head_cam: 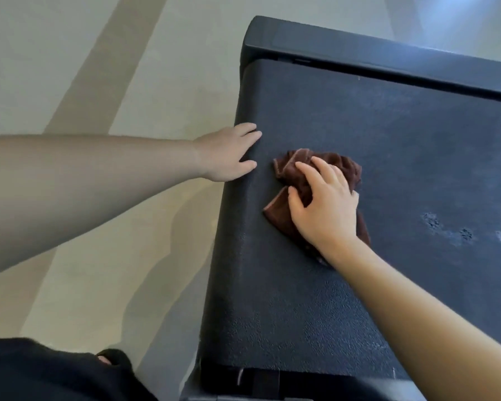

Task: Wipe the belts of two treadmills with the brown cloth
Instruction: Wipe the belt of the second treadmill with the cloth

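A black treadmill belt (402, 146) fills the right half of the view, its textured surface dusty with pale smudges at the right. The crumpled brown cloth (292, 175) lies on the belt near its rear end. My right hand (324, 204) presses down on the cloth, fingers curled into its folds. My left hand (229, 153) rests flat on the belt's rear edge, fingers spread, holding nothing, just left of the cloth.
A black side rail (388, 57) runs along the far edge of the belt, and another rail (272, 380) along the near edge. Pale tiled floor (99, 82) lies to the left. My dark clothing and a foot (110, 358) show at the bottom left.
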